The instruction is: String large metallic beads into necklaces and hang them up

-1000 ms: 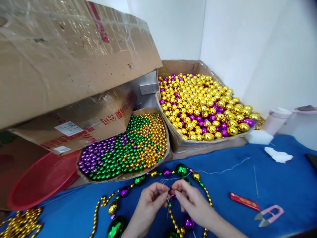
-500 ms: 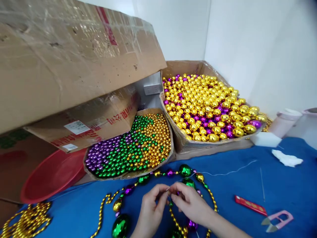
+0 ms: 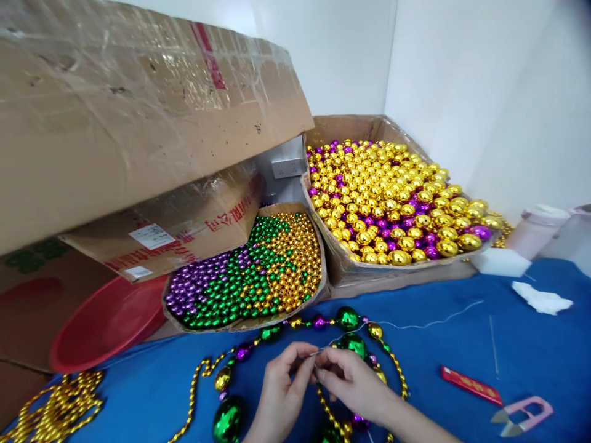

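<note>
My left hand (image 3: 285,387) and my right hand (image 3: 353,381) meet fingertip to fingertip, both pinching a thin pale thread (image 3: 415,327). From the fingers the thread trails off to the right across the blue cloth. Just below them hangs or lies a string of small gold beads (image 3: 325,403); its upper end is hidden behind the fingers. Around my hands curves a bead garland with a large green bead (image 3: 228,418), a purple bead (image 3: 319,322) and a gold bead (image 3: 375,331). Part of the garland is covered by my right hand.
Pink snips (image 3: 523,416), a red packet (image 3: 471,385) and a needle (image 3: 494,347) lie at right. Behind stand a box of gold and purple balls (image 3: 392,209) and a box of small beads (image 3: 244,280). Leftward are a red basin (image 3: 108,320) and coiled gold beads (image 3: 60,409).
The view has shifted slightly, so the surroundings sit a little further right. My hands keep their pinch, with the fingertips slightly closer together around the thread.
</note>
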Available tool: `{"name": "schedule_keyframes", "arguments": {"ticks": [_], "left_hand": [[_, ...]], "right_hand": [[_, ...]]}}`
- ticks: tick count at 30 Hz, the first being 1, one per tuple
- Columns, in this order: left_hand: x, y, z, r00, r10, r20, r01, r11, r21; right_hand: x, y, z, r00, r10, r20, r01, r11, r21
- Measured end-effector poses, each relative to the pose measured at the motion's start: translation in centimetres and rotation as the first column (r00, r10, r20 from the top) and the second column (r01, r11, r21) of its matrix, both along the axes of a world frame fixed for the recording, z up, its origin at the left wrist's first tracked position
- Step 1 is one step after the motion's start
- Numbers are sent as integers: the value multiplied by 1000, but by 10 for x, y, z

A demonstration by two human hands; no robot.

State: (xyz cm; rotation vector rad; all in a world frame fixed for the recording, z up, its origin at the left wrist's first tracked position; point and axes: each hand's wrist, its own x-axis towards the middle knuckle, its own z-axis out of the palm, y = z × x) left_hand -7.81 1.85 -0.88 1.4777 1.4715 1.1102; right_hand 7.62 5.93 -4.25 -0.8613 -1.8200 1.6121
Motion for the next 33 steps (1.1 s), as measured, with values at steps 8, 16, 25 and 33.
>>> {"name": "schedule_keyframes", "arguments": {"ticks": [8, 16, 25, 33], "left_hand": [[-2, -3, 1, 999, 18, -38, -17, 1000, 12], [-1, -5, 3, 998, 33, -46, -33, 999, -9], [-2, -7, 4, 998, 49, -42, -48, 999, 14], [-1, -6, 3, 997, 75, -20, -74, 997, 23]], "right_hand": [[-1, 1, -1, 999, 33, -16, -34, 999, -26], [0, 0, -1, 1000, 26, 4, -26, 999, 28], [0, -3, 8, 997, 72, -8, -71, 996, 61], [4, -4, 6, 998, 64, -28, -64, 998, 21]]}}
